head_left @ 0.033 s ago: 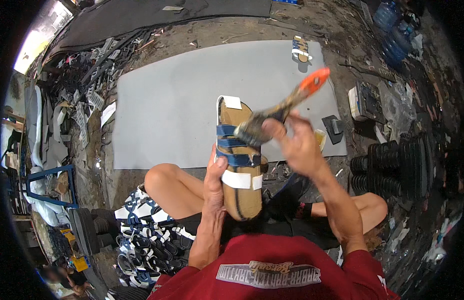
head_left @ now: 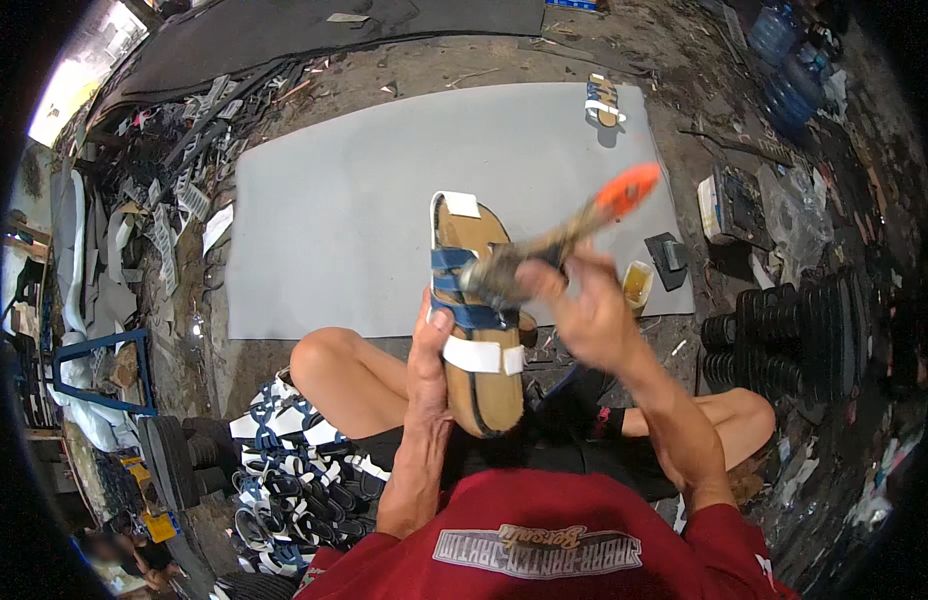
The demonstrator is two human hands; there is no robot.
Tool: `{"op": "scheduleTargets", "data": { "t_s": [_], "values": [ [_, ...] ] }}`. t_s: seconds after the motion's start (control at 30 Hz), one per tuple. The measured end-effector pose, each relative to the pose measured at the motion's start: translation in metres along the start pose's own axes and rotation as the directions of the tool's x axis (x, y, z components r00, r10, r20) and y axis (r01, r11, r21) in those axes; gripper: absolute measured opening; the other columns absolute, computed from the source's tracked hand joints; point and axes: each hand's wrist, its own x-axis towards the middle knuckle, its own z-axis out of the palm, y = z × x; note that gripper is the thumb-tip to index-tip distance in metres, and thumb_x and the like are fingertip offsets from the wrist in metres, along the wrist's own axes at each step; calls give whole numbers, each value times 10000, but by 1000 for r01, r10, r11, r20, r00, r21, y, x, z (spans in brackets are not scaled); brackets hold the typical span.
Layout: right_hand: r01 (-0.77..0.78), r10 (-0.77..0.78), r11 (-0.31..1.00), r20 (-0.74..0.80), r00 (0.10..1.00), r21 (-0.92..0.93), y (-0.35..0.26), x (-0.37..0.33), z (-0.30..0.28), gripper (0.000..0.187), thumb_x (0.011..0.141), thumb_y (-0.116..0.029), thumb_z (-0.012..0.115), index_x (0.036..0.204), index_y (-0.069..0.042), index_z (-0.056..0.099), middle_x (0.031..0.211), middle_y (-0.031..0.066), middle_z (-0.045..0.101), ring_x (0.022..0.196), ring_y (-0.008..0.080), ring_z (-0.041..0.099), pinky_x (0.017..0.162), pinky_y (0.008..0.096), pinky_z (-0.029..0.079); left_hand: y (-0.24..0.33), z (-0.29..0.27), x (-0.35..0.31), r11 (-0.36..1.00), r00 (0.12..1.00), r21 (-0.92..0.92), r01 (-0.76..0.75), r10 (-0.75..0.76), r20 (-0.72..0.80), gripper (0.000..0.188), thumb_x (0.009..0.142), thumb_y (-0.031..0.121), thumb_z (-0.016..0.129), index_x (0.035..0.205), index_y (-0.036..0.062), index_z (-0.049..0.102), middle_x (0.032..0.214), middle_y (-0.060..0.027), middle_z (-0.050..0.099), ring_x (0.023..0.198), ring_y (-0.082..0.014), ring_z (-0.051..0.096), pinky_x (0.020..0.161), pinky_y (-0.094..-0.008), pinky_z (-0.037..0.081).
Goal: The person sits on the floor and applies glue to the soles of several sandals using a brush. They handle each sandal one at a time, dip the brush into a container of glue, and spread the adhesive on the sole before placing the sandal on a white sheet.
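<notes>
Sandal with a smooth tan footbed, glossy navy straps and flat white bands point(head_left: 476, 316), held lengthwise in front of the seated person, over the near edge of a flat, matte grey sheet point(head_left: 354, 200). The left hand point(head_left: 428, 352) grips its left edge, thumb on the side. The right hand point(head_left: 590, 308), blurred, has its fingers closed round a stained, orange-tipped paintbrush point(head_left: 592, 217), whose bristle end overlaps the straps; contact is unclear.
</notes>
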Motion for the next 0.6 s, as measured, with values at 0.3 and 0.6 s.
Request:
{"op": "scheduleTargets", "data": {
  "t_s": [0.3,0.6],
  "values": [
    [3,-7,990,-24,1000,-144,11,-25,6,251,1000,-208,735,1108,19,744,983,91,729,954,169,679,881,327,540,11,12,16,994,994,-33,-101,100,-32,614,1016,425,621,1467,55,428,1283,-151,639,1135,-246,683,938,-433,610],
    [475,-445,743,183,877,-471,21,-14,7,169,910,-115,795,1038,-10,763,971,102,748,883,280,669,871,425,488,-5,-10,19,993,999,-115,-24,18,-51,562,1036,441,586,1425,46,492,1252,-130,673,1037,-232,720,860,-396,630]
  ]
}}
